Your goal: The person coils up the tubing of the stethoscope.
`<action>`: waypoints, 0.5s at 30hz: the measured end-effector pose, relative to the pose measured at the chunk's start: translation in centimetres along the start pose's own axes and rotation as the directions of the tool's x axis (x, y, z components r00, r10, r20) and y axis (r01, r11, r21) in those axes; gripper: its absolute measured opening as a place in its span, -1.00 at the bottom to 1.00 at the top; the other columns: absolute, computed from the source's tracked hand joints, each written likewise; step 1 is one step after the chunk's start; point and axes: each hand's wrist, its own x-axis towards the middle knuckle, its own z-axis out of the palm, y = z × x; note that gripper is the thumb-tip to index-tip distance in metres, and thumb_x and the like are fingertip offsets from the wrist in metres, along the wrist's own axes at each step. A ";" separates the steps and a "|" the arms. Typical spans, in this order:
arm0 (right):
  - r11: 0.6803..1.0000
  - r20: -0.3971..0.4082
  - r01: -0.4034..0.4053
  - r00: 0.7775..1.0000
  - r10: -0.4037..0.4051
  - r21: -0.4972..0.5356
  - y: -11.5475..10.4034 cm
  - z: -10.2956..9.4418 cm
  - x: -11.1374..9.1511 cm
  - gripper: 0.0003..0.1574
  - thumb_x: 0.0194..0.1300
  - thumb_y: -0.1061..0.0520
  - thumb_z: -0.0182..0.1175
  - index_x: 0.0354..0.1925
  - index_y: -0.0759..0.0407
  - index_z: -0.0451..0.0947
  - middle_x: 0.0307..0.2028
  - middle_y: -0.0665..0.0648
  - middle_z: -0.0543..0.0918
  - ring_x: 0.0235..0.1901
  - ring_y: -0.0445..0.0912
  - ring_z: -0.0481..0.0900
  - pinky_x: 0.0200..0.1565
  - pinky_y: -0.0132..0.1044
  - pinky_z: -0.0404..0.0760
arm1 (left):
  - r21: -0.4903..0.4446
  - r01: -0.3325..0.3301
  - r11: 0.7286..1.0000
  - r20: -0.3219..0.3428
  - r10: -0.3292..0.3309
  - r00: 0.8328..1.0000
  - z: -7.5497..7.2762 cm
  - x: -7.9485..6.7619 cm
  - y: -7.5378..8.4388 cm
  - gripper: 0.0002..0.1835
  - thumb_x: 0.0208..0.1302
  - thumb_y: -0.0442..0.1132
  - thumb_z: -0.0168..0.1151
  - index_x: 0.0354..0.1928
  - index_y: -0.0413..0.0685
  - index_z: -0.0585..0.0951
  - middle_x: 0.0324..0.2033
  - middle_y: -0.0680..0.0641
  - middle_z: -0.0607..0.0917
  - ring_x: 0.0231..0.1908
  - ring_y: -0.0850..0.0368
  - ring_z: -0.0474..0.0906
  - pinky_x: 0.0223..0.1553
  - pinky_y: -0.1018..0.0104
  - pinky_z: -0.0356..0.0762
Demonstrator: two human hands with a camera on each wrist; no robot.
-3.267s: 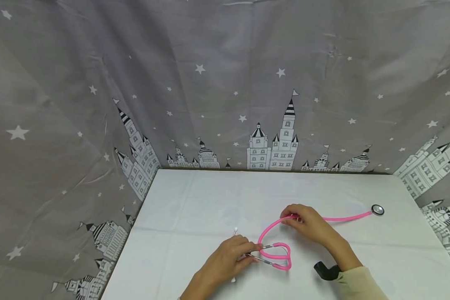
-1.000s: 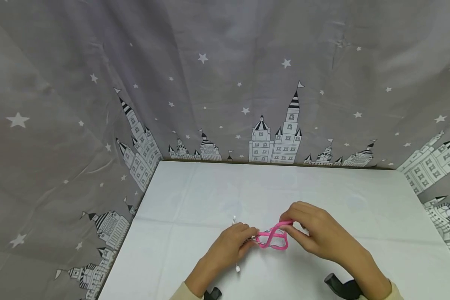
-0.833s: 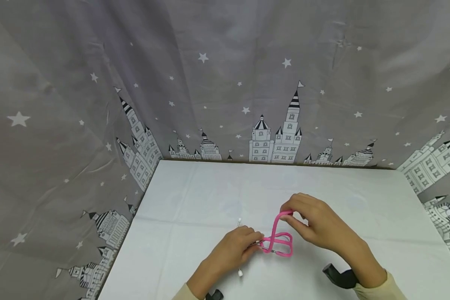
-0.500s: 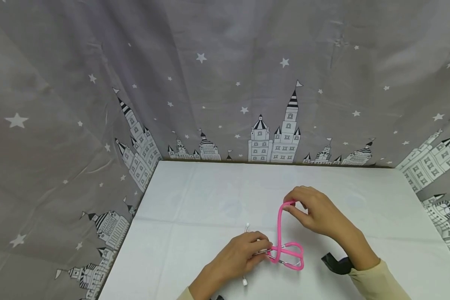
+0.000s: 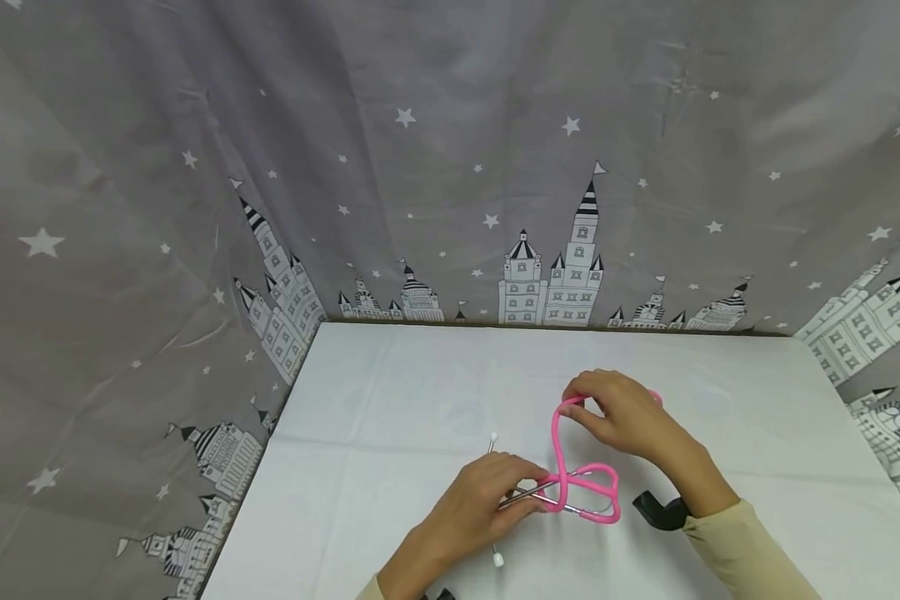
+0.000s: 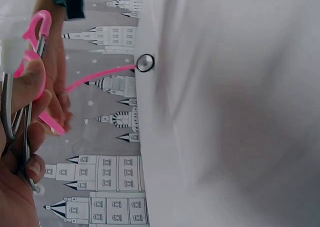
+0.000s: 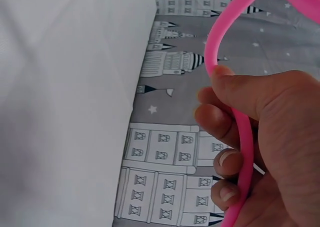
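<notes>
A stethoscope with pink tubing (image 5: 557, 446) is held between both hands above the table. The left hand (image 5: 474, 507) grips its crossed metal ear tubes (image 5: 525, 493), whose white eartips (image 5: 498, 559) stick out on either side of the fingers. Pink tubing loops round the ear tubes just right of the left fingertips. Higher and to the right, the right hand (image 5: 621, 410) pinches the tubing between thumb and fingers; in the right wrist view the tube runs along its palm. The round chest piece (image 6: 145, 63) shows in the left wrist view, but cannot be made out in the head view.
A white cloth-covered table (image 5: 390, 392) lies under the hands. Behind and beside it hangs a grey curtain (image 5: 435, 100) printed with castles and stars. A black device (image 5: 662, 512) is worn at the right wrist.
The tubing, earlier stretched right to the chest piece on the table, now loops round the ear tubes. The right hand rises from near the left hand; a bit of tubing now shows beyond it.
</notes>
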 end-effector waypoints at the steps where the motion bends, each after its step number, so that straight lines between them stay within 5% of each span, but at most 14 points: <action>1: 1.000 0.005 -0.005 1.000 0.005 0.005 0.0 0.1 0.1 -0.88 0.37 0.00 0.49 -0.14 -0.09 0.77 -0.25 -0.15 0.78 -0.26 -0.27 0.59 -0.24 -0.34 0.62 | 0.000 0.005 1.000 -0.007 -0.005 1.000 0.0 0.1 0.1 -0.63 0.34 0.00 0.52 0.10 0.13 0.68 -0.09 0.23 0.80 -0.29 0.40 0.56 -0.13 0.74 0.42; 9: 1.000 0.044 -0.016 0.999 0.015 0.025 0.2 0.6 0.1 -0.89 0.37 -0.05 0.49 -0.17 -0.12 0.78 -0.27 -0.19 0.77 -0.25 -0.28 0.59 -0.19 -0.31 0.66 | 0.047 -0.020 0.999 -0.029 0.021 0.999 -0.1 0.2 0.2 -0.34 0.34 0.00 0.52 0.45 0.16 0.57 -0.09 0.23 0.80 -0.16 0.41 0.68 -0.04 0.65 0.52; 15: 0.995 0.064 -0.039 0.997 0.033 0.089 0.8 0.6 -0.1 -0.89 0.35 -0.04 0.52 -0.18 -0.13 0.79 -0.28 -0.20 0.76 -0.35 -0.29 0.51 -0.27 -0.37 0.56 | 0.053 -0.052 0.997 -0.040 0.054 0.998 0.1 0.1 0.1 -0.39 0.37 0.00 0.50 0.43 0.19 0.59 -0.11 0.21 0.78 -0.12 0.39 0.71 -0.04 0.60 0.53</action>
